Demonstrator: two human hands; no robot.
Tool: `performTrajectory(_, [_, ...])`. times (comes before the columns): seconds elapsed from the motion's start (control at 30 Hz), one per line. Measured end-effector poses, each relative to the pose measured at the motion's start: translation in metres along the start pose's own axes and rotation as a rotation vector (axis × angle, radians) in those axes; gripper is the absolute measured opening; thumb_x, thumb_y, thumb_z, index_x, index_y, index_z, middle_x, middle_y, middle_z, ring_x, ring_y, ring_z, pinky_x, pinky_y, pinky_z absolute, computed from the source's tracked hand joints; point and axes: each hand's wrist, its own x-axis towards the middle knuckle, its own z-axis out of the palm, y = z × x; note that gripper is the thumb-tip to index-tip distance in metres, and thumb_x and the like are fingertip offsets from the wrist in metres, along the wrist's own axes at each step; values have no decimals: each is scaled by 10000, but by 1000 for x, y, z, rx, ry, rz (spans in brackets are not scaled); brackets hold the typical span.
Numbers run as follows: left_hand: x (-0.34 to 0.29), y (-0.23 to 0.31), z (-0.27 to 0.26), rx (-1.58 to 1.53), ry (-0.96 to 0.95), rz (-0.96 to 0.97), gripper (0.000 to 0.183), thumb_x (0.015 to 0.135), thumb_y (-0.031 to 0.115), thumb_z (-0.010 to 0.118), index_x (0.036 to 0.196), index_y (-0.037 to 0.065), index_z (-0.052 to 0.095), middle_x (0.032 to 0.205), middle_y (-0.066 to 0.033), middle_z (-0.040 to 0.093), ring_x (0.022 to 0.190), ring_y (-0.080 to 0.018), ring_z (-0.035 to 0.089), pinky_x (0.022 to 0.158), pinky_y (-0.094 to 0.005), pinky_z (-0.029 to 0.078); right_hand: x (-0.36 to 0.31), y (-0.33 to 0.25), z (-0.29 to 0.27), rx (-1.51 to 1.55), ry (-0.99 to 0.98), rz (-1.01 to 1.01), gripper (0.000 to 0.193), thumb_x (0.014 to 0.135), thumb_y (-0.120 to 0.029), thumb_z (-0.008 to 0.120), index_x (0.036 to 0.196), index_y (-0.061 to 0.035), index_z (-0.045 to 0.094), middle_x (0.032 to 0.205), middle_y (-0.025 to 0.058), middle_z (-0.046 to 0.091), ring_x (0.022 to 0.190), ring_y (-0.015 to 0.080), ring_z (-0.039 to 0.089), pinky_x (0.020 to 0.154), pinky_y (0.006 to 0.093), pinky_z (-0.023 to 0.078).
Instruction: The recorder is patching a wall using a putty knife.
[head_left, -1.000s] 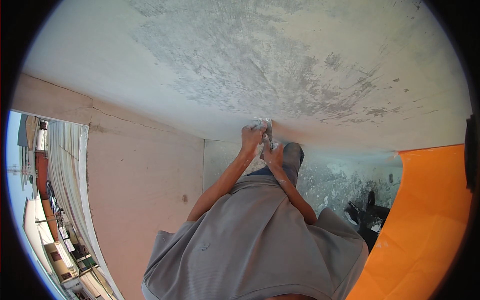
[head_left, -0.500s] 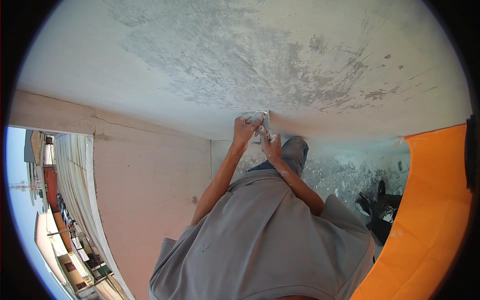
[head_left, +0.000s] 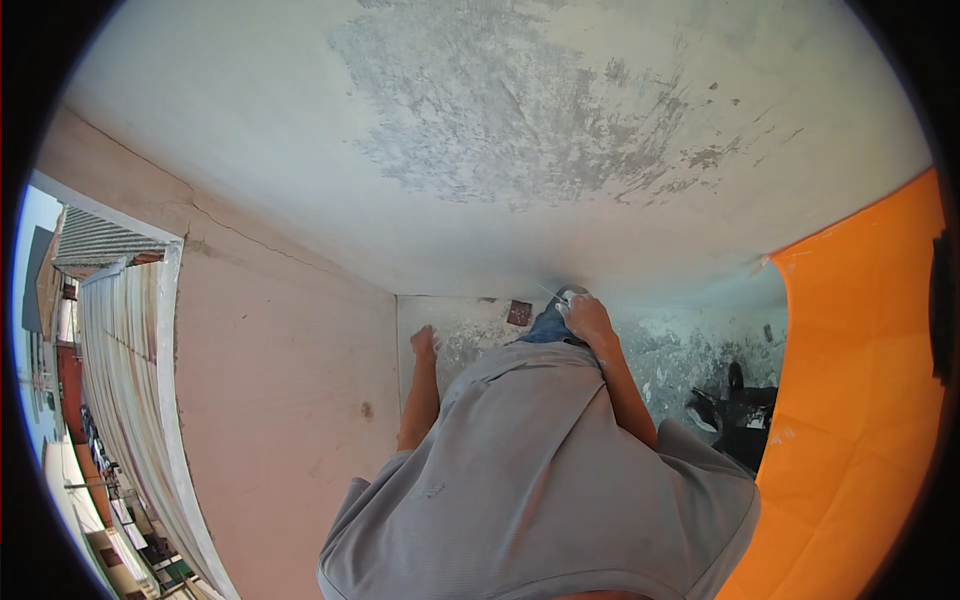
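Note:
In my right hand, in front of my leg and close to the wall, is a putty knife. Its thin blade is seen almost edge-on, pointing left and away, and whitish paste marks the fingers round it. My left hand hangs apart from it, over the floor beside the left wall; its fingers are too small and turned away to read. Before me the pale wall carries a broad grey, scraped-looking patch with streaked edges.
A cracked pinkish wall stands on the left, beside an opening onto buildings. On the paste-spattered floor lie a small reddish-brown square piece and dark items. An orange sheet hangs at the right.
My hands have come apart from the blade they shared. The left has dropped down and left; the right has moved lower and right with the putty knife. The view has shifted.

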Motion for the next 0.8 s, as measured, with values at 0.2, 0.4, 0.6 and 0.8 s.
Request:
performTrajectory(0.2, [-90, -102, -85, 1228, 144, -92, 497, 766, 329, 633, 1114, -22, 683, 1195, -242, 660, 1145, -399, 628, 967, -467, 511, -48, 19, 23, -17, -108, 27, 303, 910, -313, 615, 1022, -37, 672, 965, 219, 688, 958, 394, 647, 844, 493, 509])
performTrajectory(0.4, [-139, -203, -142, 1247, -139, -330, 633, 705, 444, 718, 1111, -40, 685, 1225, -260, 638, 1159, -402, 616, 950, -445, 518, -97, 14, 33, 43, -281, -3, 302, 898, -336, 630, 1014, -64, 694, 951, 205, 695, 945, 390, 649, 854, 502, 495])
performTrajectory(0.6, [-140, -225, -84, 1271, -163, 10, 604, 810, 547, 634, 986, -27, 706, 1056, -282, 672, 1035, -454, 639, 887, -497, 518, -120, 57, 47, 214, -216, 5, 326, 894, -336, 625, 1056, -62, 696, 898, 223, 694, 868, 396, 670, 781, 484, 520])
performTrajectory(0.8, [-150, -109, 43, 818, 116, 596, 365, 979, 355, 558, 1127, 44, 679, 1126, -224, 679, 1056, -402, 645, 899, -465, 501, -128, 165, 142, 716, -346, 209, 302, 888, -326, 623, 918, -34, 697, 781, 233, 681, 639, 374, 663, 561, 454, 516])
